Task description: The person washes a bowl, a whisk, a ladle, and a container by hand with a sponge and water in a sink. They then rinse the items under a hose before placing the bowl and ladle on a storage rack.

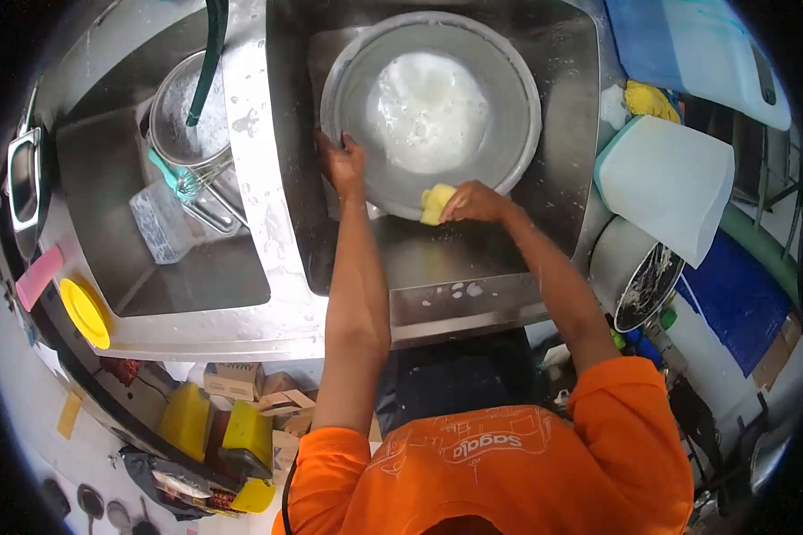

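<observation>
A large round metal basin (357, 98) sits in the right-hand sink, with white suds (428, 111) over its bottom. My left hand (343, 165) grips the basin's rim at its lower left, thumb on the inner side and the other fingers hidden beyond the edge. At the near rim, my right hand (478, 203) is closed round a yellow sponge (436, 203). The sponge lies against the basin's wall there.
In the left sink are a soapy pot (187, 111), a whisk (196, 183) and a clear plastic container (162, 223). A dark green hose (214, 53) hangs over it. A yellow dish (84, 312) rests on the left edge. Right of the sink stand a white container (669, 178) and a dirty pot (638, 276).
</observation>
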`<act>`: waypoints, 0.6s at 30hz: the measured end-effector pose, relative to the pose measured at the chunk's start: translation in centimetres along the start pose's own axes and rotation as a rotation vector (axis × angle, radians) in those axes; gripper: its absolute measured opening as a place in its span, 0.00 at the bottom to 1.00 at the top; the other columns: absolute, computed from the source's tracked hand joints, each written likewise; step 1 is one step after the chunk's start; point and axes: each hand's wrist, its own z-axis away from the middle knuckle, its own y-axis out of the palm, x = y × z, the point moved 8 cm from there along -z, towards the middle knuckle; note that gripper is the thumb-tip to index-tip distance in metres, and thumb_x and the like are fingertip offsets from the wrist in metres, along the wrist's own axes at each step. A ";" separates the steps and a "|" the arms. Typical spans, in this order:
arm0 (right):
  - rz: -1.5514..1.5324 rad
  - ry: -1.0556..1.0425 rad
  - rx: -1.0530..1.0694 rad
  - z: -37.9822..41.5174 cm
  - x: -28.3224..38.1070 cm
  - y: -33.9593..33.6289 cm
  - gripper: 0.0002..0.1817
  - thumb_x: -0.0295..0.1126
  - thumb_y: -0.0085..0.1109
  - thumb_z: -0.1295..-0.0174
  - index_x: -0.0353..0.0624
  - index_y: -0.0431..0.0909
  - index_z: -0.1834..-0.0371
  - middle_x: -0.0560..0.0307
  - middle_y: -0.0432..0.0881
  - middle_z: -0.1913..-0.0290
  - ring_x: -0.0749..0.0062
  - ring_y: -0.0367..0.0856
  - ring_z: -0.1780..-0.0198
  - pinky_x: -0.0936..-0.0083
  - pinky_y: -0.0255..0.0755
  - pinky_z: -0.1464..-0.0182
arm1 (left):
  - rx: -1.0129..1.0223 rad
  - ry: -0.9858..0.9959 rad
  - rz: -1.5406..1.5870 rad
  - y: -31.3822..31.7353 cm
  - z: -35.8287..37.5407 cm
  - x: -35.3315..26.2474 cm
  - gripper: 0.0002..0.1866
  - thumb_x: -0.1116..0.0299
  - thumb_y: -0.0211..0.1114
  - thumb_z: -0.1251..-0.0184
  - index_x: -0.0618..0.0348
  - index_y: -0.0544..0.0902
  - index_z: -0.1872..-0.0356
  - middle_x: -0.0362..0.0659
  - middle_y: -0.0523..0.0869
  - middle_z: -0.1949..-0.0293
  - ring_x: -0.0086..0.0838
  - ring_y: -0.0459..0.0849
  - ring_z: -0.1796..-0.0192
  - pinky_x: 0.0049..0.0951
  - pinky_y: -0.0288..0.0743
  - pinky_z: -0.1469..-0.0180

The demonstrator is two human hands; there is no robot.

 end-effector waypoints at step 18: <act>0.243 -0.068 -0.160 -1.0 1.2 0.9 0.25 0.28 0.62 0.56 0.52 0.61 0.55 0.53 0.70 0.54 0.55 0.69 0.48 0.67 0.63 0.45 | 0.052 -0.022 -0.064 0.6 -0.2 -0.2 0.29 0.66 0.63 0.45 0.77 0.69 0.46 0.68 0.79 0.55 0.59 0.80 0.54 0.44 0.75 0.51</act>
